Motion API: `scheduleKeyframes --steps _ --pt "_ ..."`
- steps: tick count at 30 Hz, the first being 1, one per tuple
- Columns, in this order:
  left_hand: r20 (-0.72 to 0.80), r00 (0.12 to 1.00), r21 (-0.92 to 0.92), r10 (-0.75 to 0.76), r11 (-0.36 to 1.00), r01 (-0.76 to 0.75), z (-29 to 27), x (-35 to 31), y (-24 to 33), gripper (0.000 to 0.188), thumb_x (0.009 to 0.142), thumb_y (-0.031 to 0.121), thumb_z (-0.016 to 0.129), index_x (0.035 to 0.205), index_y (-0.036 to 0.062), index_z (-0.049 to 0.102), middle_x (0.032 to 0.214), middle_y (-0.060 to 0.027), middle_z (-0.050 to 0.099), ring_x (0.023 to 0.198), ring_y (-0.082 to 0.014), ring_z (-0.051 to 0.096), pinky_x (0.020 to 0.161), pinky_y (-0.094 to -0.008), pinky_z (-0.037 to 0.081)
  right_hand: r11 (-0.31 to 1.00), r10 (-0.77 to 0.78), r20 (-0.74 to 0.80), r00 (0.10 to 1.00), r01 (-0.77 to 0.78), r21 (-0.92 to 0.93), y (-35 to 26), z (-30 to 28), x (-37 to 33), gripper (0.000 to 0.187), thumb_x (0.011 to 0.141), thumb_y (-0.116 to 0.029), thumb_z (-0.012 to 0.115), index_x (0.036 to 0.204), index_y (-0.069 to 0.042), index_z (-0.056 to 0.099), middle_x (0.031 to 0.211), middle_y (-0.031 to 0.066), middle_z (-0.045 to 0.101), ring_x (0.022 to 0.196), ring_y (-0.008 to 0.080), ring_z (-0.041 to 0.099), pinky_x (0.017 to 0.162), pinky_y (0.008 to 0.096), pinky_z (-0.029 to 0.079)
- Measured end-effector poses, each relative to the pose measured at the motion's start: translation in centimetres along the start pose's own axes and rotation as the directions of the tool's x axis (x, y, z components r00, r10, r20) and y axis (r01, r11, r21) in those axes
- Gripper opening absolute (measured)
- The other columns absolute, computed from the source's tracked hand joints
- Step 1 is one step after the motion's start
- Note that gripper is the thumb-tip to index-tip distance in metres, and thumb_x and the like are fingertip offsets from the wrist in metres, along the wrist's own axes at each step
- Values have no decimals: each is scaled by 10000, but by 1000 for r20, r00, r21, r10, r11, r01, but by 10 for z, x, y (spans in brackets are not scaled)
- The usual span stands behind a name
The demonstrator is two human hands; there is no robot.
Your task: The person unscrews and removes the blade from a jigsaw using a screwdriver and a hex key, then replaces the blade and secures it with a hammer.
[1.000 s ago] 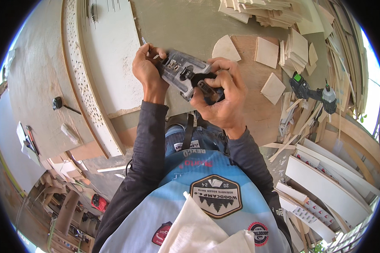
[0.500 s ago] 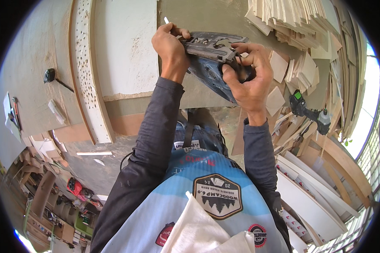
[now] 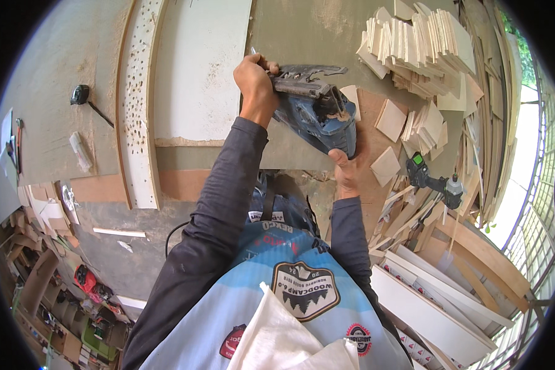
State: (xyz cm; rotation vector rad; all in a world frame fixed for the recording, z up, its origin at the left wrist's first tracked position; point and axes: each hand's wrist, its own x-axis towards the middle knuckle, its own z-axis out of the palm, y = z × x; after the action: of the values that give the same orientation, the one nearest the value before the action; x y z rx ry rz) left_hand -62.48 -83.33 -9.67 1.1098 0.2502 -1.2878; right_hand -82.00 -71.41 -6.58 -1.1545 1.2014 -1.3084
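Note:
A blue jigsaw [image 3: 314, 126] with a dusty dark base plate is held above the workbench edge, base turned upward. My left hand [image 3: 256, 86] wraps round the left end of the tool by its base plate. A small pale, thin piece [image 3: 253, 51] sticks up from those fingers; its kind cannot be made out. Below the tool's right end, my right hand [image 3: 348, 172] supports the blue body. Only the thumb and part of the palm show; its other fingers are hidden behind the jigsaw.
Stacked thin wooden pieces [image 3: 413, 52] stand at the far right, with loose squares [image 3: 390, 120] nearer. A green-and-black cordless tool [image 3: 418, 169] lies at right. On the left are a perforated white strip [image 3: 139, 111], a white panel [image 3: 197, 74] and a tape measure [image 3: 80, 94].
My right hand has moved from the base plate's right end down to the body's underside. The jigsaw has turned, showing more of its blue end. The view has shifted slightly.

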Motion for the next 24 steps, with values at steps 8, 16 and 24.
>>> scheduleKeyframes --steps 8,16,24 --pt "-74 978 -278 -195 946 167 -35 27 -21 122 910 9 385 818 10 465 729 -83 456 554 -193 451 508 -359 404 974 184 68 981 -173 -144 -21 -25 3 801 668 -333 985 1271 28 600 1064 91 702 958 170 677 877 304 539" --pt "-25 894 -306 -448 855 420 -49 -51 -44 95 897 38 443 839 -9 501 862 -127 536 668 -314 581 730 -539 582 977 124 80 989 -108 -181 -93 -22 -31 415 830 -58 804 1183 67 624 875 125 705 683 183 665 653 340 557" --pt "534 843 751 -73 500 -432 -103 -94 -13 118 950 142 621 951 31 663 1014 -98 594 945 -236 539 829 -420 486 965 246 -125 961 -255 -59 -139 -56 -113 357 722 25 715 1059 98 623 791 188 671 543 177 557 495 318 438"
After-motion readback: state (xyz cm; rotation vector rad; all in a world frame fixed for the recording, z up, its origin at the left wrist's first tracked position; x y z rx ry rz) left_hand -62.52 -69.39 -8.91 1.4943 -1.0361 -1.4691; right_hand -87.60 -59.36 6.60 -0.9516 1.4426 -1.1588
